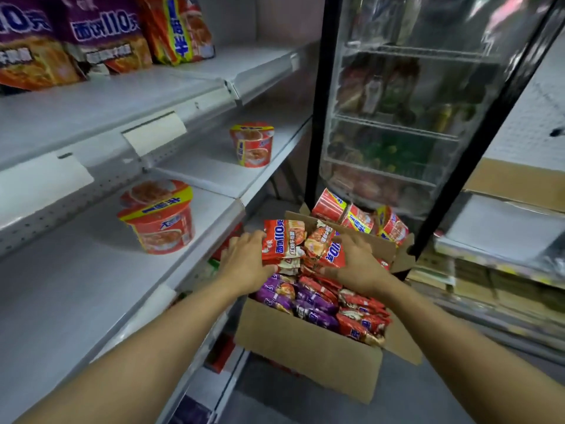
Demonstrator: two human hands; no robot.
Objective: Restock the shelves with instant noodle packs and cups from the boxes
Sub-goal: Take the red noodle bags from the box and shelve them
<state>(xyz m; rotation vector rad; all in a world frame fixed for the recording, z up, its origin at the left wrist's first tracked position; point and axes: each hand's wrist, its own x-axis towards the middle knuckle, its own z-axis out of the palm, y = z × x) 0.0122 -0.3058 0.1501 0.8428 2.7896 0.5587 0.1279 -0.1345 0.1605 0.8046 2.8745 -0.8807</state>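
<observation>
An open cardboard box (308, 353) on the floor holds several red and purple noodle packs (318, 304). My left hand (244, 264) grips the left edge of a red noodle pack (282, 243) at the top of the pile. My right hand (357, 264) curls over a second red pack (324, 249) beside it. Behind the packs, red noodle cups (357, 218) lie on their sides in a further box. On the middle shelf (76, 295) stands a red noodle cup (159, 217), with another cup (252, 144) farther along. Purple and red multipacks (104, 32) sit on the top shelf.
White shelving runs along the left with blank price-tag holders (156, 133). A glass-door fridge (406, 111) with a black frame stands just behind the boxes. Flat cardboard and low shelves (513, 209) lie at the right. The grey floor (305, 405) shows in front of the box.
</observation>
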